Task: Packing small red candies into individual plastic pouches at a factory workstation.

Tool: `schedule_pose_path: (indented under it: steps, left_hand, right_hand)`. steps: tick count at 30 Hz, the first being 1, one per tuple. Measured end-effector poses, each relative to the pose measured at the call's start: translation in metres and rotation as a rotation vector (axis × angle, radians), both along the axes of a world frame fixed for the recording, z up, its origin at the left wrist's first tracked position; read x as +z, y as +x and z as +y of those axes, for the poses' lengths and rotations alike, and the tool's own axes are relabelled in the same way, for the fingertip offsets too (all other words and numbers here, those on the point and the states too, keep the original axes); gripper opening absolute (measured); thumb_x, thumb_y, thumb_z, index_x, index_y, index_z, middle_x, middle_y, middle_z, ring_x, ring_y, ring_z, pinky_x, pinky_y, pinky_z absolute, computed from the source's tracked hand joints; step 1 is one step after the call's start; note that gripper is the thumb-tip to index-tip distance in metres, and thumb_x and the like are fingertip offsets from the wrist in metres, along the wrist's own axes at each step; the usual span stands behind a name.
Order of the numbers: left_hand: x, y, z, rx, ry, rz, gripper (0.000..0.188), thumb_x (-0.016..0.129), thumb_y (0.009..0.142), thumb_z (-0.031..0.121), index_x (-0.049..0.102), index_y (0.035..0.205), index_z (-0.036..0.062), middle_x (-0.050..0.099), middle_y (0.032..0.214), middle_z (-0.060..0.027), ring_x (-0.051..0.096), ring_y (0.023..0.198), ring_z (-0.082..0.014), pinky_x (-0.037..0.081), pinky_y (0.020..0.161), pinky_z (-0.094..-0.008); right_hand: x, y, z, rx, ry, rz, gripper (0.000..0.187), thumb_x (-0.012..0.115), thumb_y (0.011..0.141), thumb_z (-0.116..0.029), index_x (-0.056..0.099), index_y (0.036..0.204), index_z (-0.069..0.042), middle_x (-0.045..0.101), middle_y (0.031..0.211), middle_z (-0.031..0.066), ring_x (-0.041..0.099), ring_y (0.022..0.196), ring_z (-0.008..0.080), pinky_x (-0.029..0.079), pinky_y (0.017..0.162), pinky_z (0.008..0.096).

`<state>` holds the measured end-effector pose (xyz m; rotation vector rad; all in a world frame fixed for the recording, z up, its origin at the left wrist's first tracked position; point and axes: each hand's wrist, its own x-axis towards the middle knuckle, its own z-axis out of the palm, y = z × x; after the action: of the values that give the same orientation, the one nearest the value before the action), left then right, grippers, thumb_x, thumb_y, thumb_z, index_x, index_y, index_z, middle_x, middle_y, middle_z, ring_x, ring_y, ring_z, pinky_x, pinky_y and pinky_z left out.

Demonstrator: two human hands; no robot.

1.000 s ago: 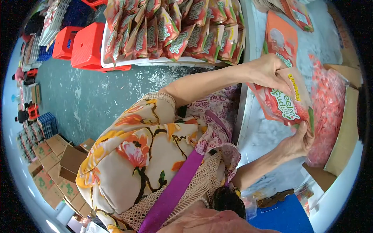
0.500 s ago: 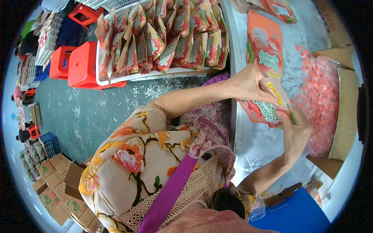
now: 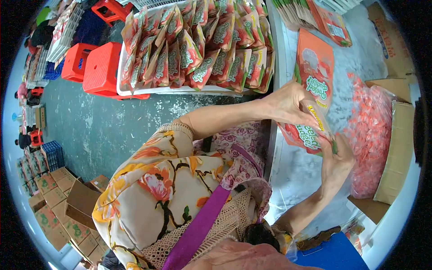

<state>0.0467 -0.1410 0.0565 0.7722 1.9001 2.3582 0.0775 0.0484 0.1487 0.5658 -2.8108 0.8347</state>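
A red and pale printed pouch (image 3: 302, 135) is held over the white table between my two hands. My left hand (image 3: 291, 104) pinches one end of its top edge, thumb and fingers closed. At the other end, my right hand (image 3: 336, 155) has its fingers closed on the edge by the green corner. The pouch looks flat; its inside cannot be seen. Just beyond my left hand lies a stack of similar flat pouches (image 3: 312, 58). To the right, many small red-and-clear packets (image 3: 371, 130) are heaped in clear plastic beside a cardboard box flap (image 3: 396, 153).
A white crate (image 3: 189, 87) packed with upright, filled pouches stands to the far left of the table. Red stools (image 3: 101, 72) and cartons (image 3: 67, 211) are on the green floor. More pouches (image 3: 330, 22) lie at the table's far end. A blue panel (image 3: 333, 254) is near my right arm.
The whole view has shifted slightly, with the table and crate lower in it. Both hands keep their grip on the pouch, and its top edge is tilted a little differently.
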Motion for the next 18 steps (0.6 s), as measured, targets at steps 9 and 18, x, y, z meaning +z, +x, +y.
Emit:
schedule_pose_path:
  steps: [9,18]
  left_hand:
    - [0.017,-0.038,-0.064,0.076,-0.146,0.204,0.019,0.071,0.084,0.017,0.071,0.092,-0.0005,0.07,0.083,-0.009,0.066,0.078,-0.0146,0.051,0.069,-0.0274]
    - [0.037,-0.094,-0.14,0.06,-0.467,-0.074,0.034,0.062,0.092,0.032,0.067,0.112,0.0052,0.069,0.101,-0.0069,0.063,0.076,-0.0107,0.052,0.068,-0.0274]
  right_hand:
    - [0.003,-0.04,-0.038,0.052,-0.02,0.03,0.023,0.075,0.074,-0.006,0.056,0.076,0.005,0.042,0.062,0.0102,0.039,0.056,0.0158,0.036,0.053,0.0301]
    - [-0.01,-0.101,-0.072,0.138,-0.156,-0.059,0.018,0.074,0.076,-0.007,0.065,0.085,0.004,0.054,0.067,0.0049,0.048,0.061,0.0093,0.04,0.056,0.0266]
